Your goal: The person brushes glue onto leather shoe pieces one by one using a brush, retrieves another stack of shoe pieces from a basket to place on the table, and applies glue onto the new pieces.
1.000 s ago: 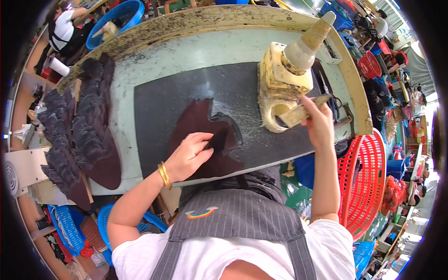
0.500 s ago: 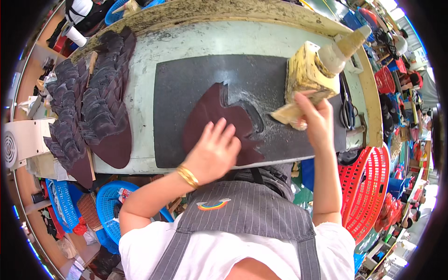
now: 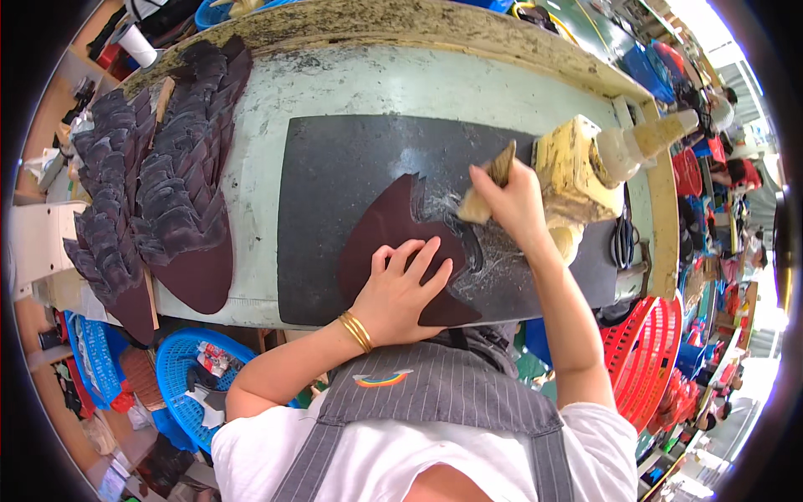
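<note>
A dark maroon, leather-like piece [image 3: 381, 222] with one pointed end and a jagged cut edge lies on the black board [image 3: 322, 159]. My left hand [image 3: 397, 293] rests on it, fingers spread and pressing down. In my right hand [image 3: 514, 201] is a flat tan brush [image 3: 475, 207], gripped between thumb and fingers. Its tip touches near the piece's upper right edge, where a whitish smear covers the board. Beside that hand stands a yellow, glue-stained container [image 3: 577, 163] with a pale nozzle pointing up to the right.
Two overlapping rows of maroon pieces [image 3: 196, 268] with dark edges lie at the table's left. Scissors [image 3: 622, 241] sit at the board's right side. A wooden ledge [image 3: 401, 29] borders the far side. Blue baskets [image 3: 180, 368] and a red basket [image 3: 640, 360] stand below the table.
My right hand has moved left and away from me with the brush, from beside the container to the piece's edge. My left hand stays on the piece, its fingers more spread.
</note>
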A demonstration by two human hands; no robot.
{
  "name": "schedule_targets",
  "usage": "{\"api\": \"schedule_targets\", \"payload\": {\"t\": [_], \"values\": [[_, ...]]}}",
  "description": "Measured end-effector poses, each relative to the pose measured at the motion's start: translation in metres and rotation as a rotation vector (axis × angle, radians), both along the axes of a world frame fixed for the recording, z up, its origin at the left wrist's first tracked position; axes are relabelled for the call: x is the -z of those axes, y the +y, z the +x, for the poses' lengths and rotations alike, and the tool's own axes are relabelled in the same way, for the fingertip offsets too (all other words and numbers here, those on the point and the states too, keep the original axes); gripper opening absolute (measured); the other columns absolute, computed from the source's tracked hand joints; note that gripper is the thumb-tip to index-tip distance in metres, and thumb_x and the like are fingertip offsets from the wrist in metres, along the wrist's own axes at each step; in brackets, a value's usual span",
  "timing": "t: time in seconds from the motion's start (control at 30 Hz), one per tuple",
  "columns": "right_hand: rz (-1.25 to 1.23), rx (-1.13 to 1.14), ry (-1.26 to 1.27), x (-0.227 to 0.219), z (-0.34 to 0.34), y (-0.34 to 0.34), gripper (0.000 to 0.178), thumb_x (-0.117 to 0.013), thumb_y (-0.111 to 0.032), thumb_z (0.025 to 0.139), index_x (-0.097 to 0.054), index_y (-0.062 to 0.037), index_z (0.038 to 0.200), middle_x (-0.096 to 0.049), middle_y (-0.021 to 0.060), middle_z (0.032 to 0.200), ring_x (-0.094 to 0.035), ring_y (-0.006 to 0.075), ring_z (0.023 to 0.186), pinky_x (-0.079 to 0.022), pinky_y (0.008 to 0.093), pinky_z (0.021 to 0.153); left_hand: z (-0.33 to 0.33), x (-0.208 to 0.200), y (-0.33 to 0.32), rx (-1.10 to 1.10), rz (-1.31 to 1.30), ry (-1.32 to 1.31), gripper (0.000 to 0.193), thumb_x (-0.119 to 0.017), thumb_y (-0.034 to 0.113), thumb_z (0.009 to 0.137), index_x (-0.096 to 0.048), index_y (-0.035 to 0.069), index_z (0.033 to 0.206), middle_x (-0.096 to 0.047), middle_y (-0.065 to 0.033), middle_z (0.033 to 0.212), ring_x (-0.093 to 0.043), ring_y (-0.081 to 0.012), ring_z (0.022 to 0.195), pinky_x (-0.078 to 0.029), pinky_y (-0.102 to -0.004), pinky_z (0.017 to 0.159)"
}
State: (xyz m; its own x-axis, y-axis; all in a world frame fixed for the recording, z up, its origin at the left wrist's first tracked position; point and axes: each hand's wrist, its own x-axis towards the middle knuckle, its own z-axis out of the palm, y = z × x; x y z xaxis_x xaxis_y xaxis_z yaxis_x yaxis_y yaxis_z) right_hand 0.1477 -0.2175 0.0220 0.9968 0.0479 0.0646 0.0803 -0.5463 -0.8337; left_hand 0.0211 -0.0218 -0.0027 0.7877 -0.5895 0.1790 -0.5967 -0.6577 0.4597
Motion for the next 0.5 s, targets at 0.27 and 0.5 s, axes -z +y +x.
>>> {"api": "schedule_targets", "payload": {"t": [0.27,0.5], "values": [[0.075,-0.083,0.245,0.000,-0.061,-0.020,0.016,-0.072,-0.013,0.082,-0.062,0.0003,0.083,-0.064,0.0020,0.065,-0.056,0.0064,0.059,-0.047,0.0254,0.056,0.001,0.009,0.004,-0.010,-0.098,-0.014,0.069,-0.082,0.050,0.062,-0.062,0.013,0.116,-0.044,-0.0183,0.138,-0.041,-0.0344,0.126,-0.032,-0.0499,0.096],[0.412,0.091,0.254,0.008,-0.113,-0.017,0.016,-0.068,-0.014,0.090,-0.062,-0.0004,0.087,-0.064,0.0021,0.071,-0.057,0.0057,0.057,-0.044,0.0198,0.049,0.004,0.000,0.014,0.026,-0.089,-0.005,0.065,-0.082,0.046,0.063,-0.063,0.011,0.115,-0.045,-0.0183,0.136,-0.042,-0.0355,0.127,-0.031,-0.0503,0.101]]}}
